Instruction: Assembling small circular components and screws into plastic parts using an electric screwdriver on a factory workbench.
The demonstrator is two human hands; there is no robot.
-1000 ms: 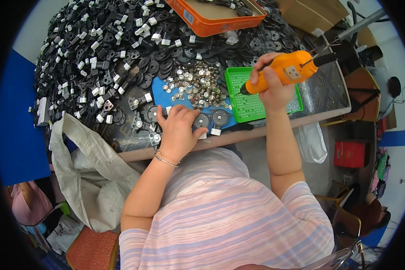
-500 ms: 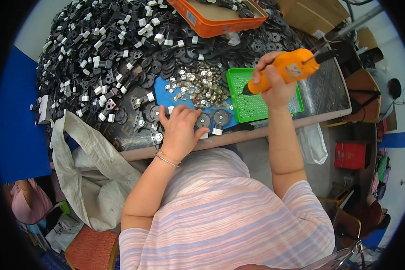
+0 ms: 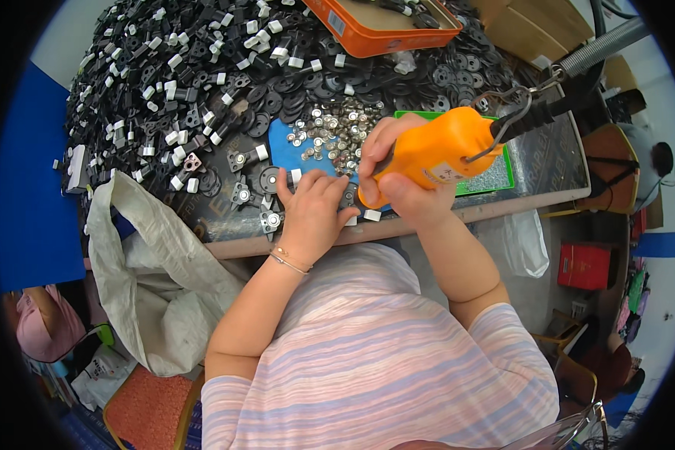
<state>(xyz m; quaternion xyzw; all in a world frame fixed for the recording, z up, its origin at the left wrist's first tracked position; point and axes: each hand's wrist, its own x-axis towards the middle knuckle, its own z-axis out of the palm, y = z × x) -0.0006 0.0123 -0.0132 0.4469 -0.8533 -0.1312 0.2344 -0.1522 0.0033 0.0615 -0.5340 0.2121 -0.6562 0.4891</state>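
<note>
My right hand (image 3: 412,187) is wrapped round an orange electric screwdriver (image 3: 442,146), which hangs from a coiled spring and hook. Its tip points down and left, close to my left hand, and is hidden. My left hand (image 3: 313,204) rests over black wheel parts with white tabs at the table edge, fingers spread. One grey-black wheel (image 3: 268,180) shows beside its fingertips. Small silver metal caps (image 3: 326,127) lie heaped on a blue mat (image 3: 283,146). Behind my right hand stands a green perforated tray (image 3: 507,169), partly covered. Metal-plated black brackets (image 3: 240,193) lie to the left.
A big pile of black parts with white tabs (image 3: 180,82) covers the table's far left. Black discs (image 3: 457,71) lie behind. An orange tin (image 3: 375,43) and a cardboard box (image 3: 536,30) stand at the back. A pale sack (image 3: 116,277) hangs at the near left edge.
My right hand has brought the screwdriver left and down from over the green tray to beside my left hand. My left hand stays over the wheel parts. The whole view has shifted slightly.
</note>
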